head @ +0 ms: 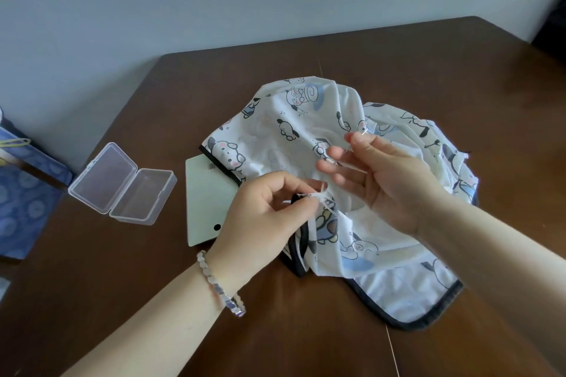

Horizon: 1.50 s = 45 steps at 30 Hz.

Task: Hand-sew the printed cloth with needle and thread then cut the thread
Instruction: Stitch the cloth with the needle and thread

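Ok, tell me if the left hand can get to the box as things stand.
Probably yes. The box lies open left of the left hand, with only a flat card and bare table between. The hand pinches the cloth, though, so it must let go first.

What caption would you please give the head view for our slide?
Hand-sewing: the left hand pinches the printed cloth; the right hand holds white thread over it.

A dark brown wooden table [398, 52] is carrying a crumpled printed cloth [291, 131] with dark binding, lying near its middle. A pale green card [208, 202] is lying flat, tucked partly under the cloth's left edge. An open clear plastic box [122, 182] is sitting just left of the card.
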Each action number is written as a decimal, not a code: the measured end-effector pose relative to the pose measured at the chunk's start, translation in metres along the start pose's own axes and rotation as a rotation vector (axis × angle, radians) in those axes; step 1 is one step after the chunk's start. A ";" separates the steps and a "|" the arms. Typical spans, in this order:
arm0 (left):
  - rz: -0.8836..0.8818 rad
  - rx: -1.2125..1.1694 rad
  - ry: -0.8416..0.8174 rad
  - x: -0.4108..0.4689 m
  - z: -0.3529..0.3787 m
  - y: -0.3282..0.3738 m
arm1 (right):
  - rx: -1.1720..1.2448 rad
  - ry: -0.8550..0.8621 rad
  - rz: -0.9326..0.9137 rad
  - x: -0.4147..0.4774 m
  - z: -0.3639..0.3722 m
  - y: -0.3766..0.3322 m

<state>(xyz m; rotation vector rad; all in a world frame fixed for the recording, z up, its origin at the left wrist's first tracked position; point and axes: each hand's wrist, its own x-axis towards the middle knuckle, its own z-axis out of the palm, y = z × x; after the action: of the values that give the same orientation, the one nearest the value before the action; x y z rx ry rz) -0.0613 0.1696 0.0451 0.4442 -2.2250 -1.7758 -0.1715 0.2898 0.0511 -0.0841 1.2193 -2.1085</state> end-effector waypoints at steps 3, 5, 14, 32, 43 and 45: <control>-0.012 -0.021 -0.007 0.000 -0.001 0.001 | -0.217 0.089 -0.139 0.013 -0.003 0.000; -0.026 -0.055 -0.017 0.000 -0.003 0.001 | -0.330 0.147 -0.229 0.024 -0.007 -0.003; -0.061 -0.139 -0.104 -0.001 -0.007 0.006 | -0.872 0.372 -0.491 0.080 -0.057 -0.017; -0.100 -0.296 -0.314 0.004 -0.026 0.010 | -1.245 0.622 -0.594 0.087 -0.116 -0.057; -0.004 -0.023 -0.076 0.007 -0.015 0.009 | -1.362 -0.259 -0.888 0.008 -0.029 -0.004; -0.002 0.000 -0.036 0.006 -0.016 0.012 | -1.281 -0.247 -0.873 0.001 -0.028 -0.003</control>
<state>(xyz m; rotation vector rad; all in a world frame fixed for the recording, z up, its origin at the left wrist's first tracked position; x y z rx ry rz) -0.0615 0.1553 0.0606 0.4187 -2.2495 -1.7985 -0.1846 0.3111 0.0379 -1.6034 2.4182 -1.4062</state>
